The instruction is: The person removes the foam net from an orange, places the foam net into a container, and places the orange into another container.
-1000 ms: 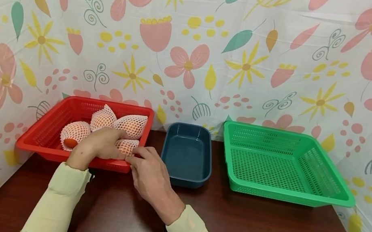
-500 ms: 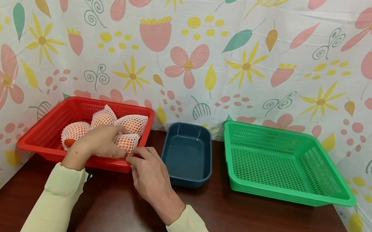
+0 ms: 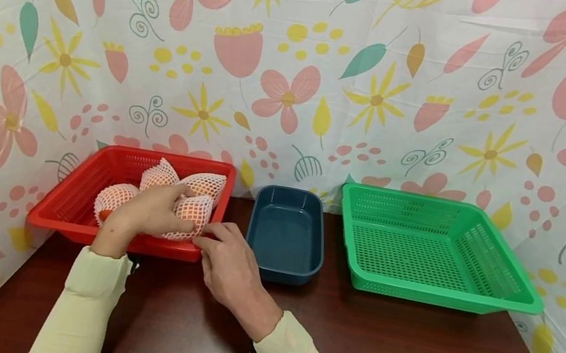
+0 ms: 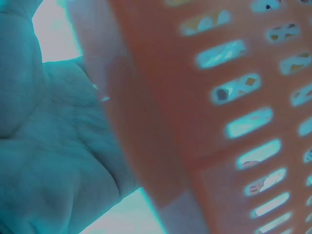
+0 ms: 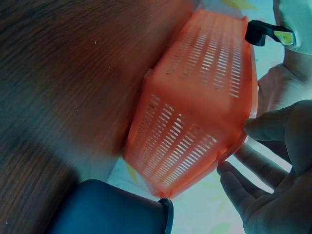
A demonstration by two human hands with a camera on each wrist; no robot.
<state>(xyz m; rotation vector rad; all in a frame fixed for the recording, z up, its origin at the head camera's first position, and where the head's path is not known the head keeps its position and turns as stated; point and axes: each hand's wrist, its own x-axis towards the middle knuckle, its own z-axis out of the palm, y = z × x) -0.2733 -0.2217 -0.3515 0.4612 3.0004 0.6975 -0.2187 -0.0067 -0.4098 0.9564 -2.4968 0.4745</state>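
Note:
My left hand (image 3: 150, 213) reaches over the front rim of the red basket (image 3: 72, 191). Its thumb and fingers hold a round orange fruit in a white foam net (image 3: 192, 216), near the basket's front right corner. At that corner my right hand (image 3: 234, 268) grips the rim with bent fingers; in the right wrist view, the thumb (image 5: 265, 126) and fingertips meet the rim. Behind and left of the held fruit lie three more netted fruits, one at the left (image 3: 113, 198) showing bare orange-red skin. In the left wrist view the basket wall hides my left fingertips.
A dark blue rectangular dish (image 3: 287, 233) stands just right of the red basket. Further right is a green perforated basket (image 3: 405, 287). All rest on a dark brown wooden table (image 3: 399, 352), against a flower-printed cloth (image 3: 299, 79).
The netted fruit under my left hand has turned more upright and risen slightly, its net's end now pointing up. My left hand shifted slightly with it; my right hand stayed at the corner.

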